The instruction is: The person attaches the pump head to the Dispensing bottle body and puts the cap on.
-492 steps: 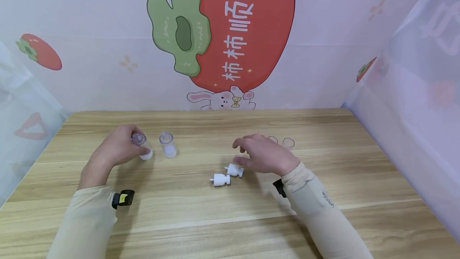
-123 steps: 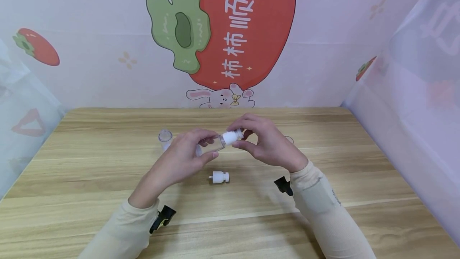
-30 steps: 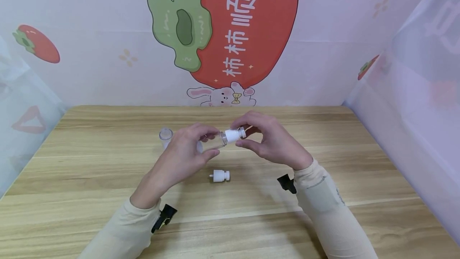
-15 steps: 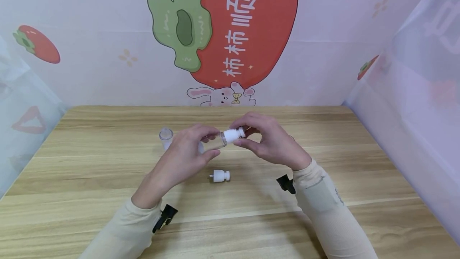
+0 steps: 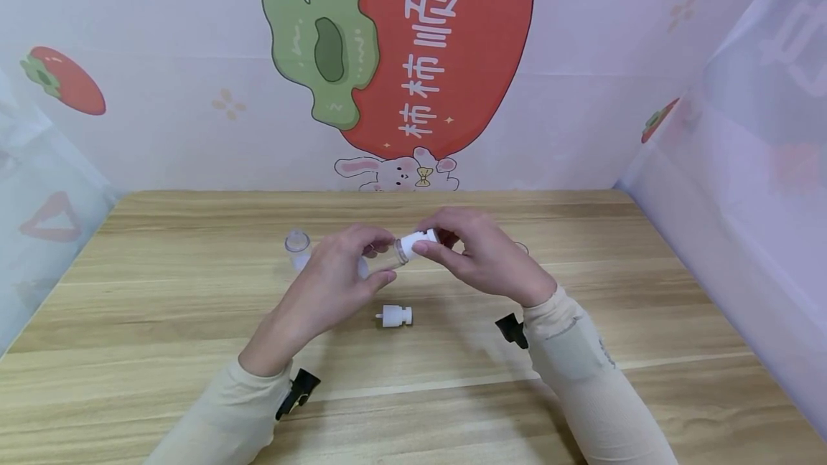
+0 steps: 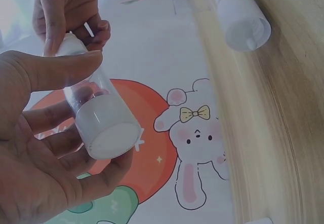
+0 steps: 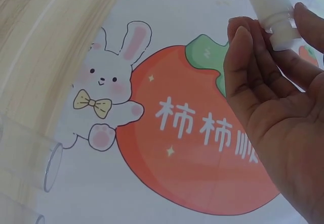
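Observation:
My left hand (image 5: 329,282) grips a clear bottle (image 5: 386,260) with a white base, held tilted above the table. In the left wrist view the fingers and thumb wrap round the bottle (image 6: 106,125). A white pump top (image 5: 416,241) sits at the bottle's mouth, and my right hand (image 5: 487,253) pinches it between thumb and fingers. The right wrist view shows the pump top (image 7: 271,6) between the fingers and thumb of that hand (image 7: 283,92). Whether it is fully seated cannot be told.
A second white pump top (image 5: 395,316) lies on the table (image 5: 413,407) below the hands. Another clear bottle (image 5: 297,242) stands at the left, partly behind my left hand. Clear cylindrical covers (image 7: 30,155) lie at the right, mostly hidden by my right hand in the head view.
My right thumb has shifted up onto the side of the white pump top, and the fingers have turned a little round it. The left hand keeps its grip on the bottle, nearly still.

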The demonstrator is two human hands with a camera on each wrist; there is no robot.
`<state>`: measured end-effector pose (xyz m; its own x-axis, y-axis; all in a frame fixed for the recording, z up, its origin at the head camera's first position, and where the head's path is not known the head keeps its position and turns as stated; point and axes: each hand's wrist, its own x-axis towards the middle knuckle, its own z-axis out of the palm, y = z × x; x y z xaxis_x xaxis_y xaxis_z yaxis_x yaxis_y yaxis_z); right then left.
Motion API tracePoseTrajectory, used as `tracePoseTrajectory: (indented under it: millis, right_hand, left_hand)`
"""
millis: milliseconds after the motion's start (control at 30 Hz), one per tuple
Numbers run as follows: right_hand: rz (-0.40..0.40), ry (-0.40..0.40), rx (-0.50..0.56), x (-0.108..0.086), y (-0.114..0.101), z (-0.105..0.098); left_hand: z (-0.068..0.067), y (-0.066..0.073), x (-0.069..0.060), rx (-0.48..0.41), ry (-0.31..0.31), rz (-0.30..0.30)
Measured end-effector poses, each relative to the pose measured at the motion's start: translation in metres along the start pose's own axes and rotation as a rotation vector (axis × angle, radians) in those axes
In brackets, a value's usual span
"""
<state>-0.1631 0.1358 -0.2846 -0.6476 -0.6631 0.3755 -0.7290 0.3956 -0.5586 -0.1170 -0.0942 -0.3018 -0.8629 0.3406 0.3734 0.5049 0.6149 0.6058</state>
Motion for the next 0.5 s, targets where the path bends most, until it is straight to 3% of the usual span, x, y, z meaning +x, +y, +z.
tracePoseTrajectory:
  millis: [300, 500]
  right_hand:
    - [0.072, 0.011, -0.095, -0.0010, 0.0009, 0.0043]
    - [0.097, 0.004, -0.090, -0.0013, 0.0010, 0.0044]
  left_hand:
    - [0.0047, 0.0001, -0.0005, 0.015, -0.002, 0.008]
    - [0.0056, 0.0006, -0.0004, 0.013, -0.012, -0.004]
